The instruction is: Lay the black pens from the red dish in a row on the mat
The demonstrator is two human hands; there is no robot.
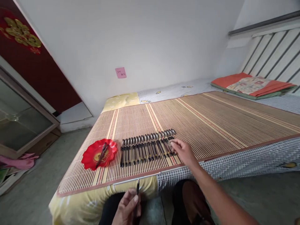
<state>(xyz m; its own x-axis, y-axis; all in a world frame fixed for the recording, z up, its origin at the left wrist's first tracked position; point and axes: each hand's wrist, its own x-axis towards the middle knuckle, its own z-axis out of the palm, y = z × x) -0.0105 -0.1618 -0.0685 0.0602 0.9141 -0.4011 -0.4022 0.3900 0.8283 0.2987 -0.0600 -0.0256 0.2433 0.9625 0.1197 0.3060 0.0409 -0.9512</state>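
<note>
My left hand [128, 206] is wrapped round an uncapped pen [137, 185], held upright with its tip pointing up, just in front of the bed's edge. A row of several dark pens [147, 147] lies side by side on the striped bamboo mat [199, 122], their clip ends facing the wall. At the right end of that row is my right hand [182, 151], thumb and fingers pinched together over the last pens. What it grips, if anything, is too small to make out. Left of the row, a red scalloped plate [86, 158] bears a few more pens [102, 155].
The mat covers a bed with a checked and yellow sheet [122, 100]. A folded orange quilt [246, 84] lies at the far right by a white slatted headboard [276, 51]. My knees are close to the bed's front edge. A glass-fronted cabinet [21, 109] stands at left.
</note>
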